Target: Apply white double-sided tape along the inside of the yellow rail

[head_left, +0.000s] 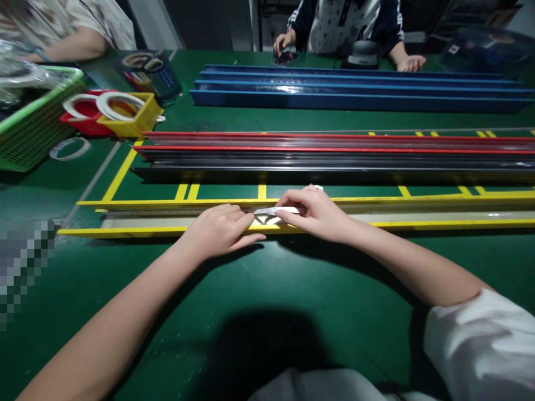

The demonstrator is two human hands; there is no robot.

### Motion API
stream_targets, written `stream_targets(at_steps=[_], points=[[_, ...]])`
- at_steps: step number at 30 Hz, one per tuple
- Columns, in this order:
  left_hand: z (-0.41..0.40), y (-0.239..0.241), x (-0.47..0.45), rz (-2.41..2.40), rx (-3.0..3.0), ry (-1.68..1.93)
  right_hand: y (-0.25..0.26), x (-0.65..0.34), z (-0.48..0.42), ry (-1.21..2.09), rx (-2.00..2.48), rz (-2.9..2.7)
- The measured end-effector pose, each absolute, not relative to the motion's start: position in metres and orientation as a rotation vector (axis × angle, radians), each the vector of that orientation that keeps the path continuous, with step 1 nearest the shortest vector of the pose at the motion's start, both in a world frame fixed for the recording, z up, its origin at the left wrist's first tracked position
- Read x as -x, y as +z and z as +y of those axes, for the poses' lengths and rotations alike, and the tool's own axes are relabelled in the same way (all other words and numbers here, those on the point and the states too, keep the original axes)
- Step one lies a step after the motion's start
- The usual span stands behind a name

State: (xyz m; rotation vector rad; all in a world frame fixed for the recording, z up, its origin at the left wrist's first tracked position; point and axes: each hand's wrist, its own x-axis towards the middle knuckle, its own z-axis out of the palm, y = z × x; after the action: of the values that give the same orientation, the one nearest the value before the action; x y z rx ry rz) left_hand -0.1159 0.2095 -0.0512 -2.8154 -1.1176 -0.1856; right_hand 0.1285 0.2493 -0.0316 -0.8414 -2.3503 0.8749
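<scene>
A long yellow-edged channel (137, 221) with a pale floor lies across the table in front of me. My left hand (221, 228) grips its near wall, with the fingers bent down inside and the thumb along the outside of the near edge. Just to the right, my right hand (315, 211) pinches a slim silver-white pointed tool (267, 211) over the channel. Its tip points left, near my left fingertips. Below the tool, a small curled white strip (267, 220) shows inside the channel, partly hidden by my fingers.
Red-edged and black channels (292, 175) lie just beyond, with blue channels (334, 102) farther back. At left are a green basket (42, 122), a yellow bin (142, 120) with tape rolls and a loose ring (69, 149). Two other people sit across the table.
</scene>
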Motion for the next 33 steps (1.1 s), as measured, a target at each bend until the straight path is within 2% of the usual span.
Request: stream_targets(at_steps=[33], points=[[0.2051, -0.0493, 0.1154, -1.374, 2.891, -0.066, -0.0302, -0.1288, 0.2483, 0.804, 0.816, -2.409]])
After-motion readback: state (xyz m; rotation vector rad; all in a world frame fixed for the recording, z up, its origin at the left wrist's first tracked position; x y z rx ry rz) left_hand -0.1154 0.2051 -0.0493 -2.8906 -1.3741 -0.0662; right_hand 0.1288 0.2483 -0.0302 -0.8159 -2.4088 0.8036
